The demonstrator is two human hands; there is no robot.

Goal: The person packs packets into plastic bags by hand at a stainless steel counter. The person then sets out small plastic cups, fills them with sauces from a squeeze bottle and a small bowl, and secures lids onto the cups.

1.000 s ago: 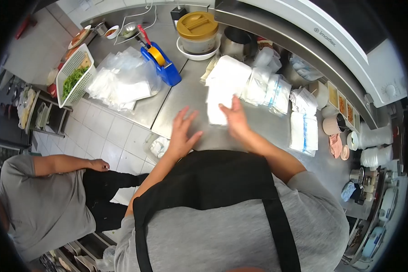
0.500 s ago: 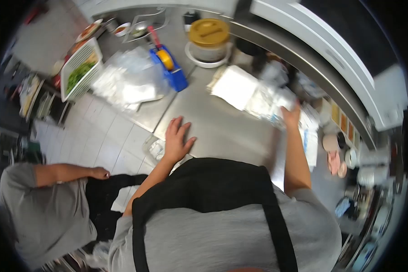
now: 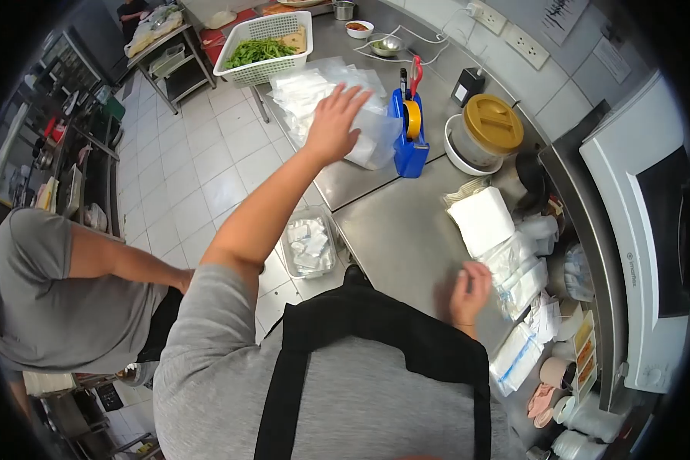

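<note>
My left hand (image 3: 336, 123) reaches over a pile of clear and white plastic bags (image 3: 295, 92), fingers stretched out and spread. Whether it touches the bags I cannot tell. Right of that pile stands a blue tape dispenser (image 3: 412, 159) with a yellow roll, red-handled scissors (image 3: 415, 73) and a black marker. My right hand (image 3: 469, 295) hovers by the right side of the steel counter, fingers loosely bent and apart, holding nothing visible. Beside it lie folded clear plastic bags (image 3: 520, 268) and a stack of white paper sheets (image 3: 481, 221).
A tub with a yellow lid (image 3: 494, 125) sits in a white bowl behind the dispenser. Below the counter edge is a clear box (image 3: 311, 274) of small white packets. A white basket (image 3: 272, 74) holds greens. Another person (image 3: 77, 299) stands at left.
My left hand has moved from the counter's front edge up to the bag pile. My right hand has drawn back from the plastic bags at right. The view has turned left.
</note>
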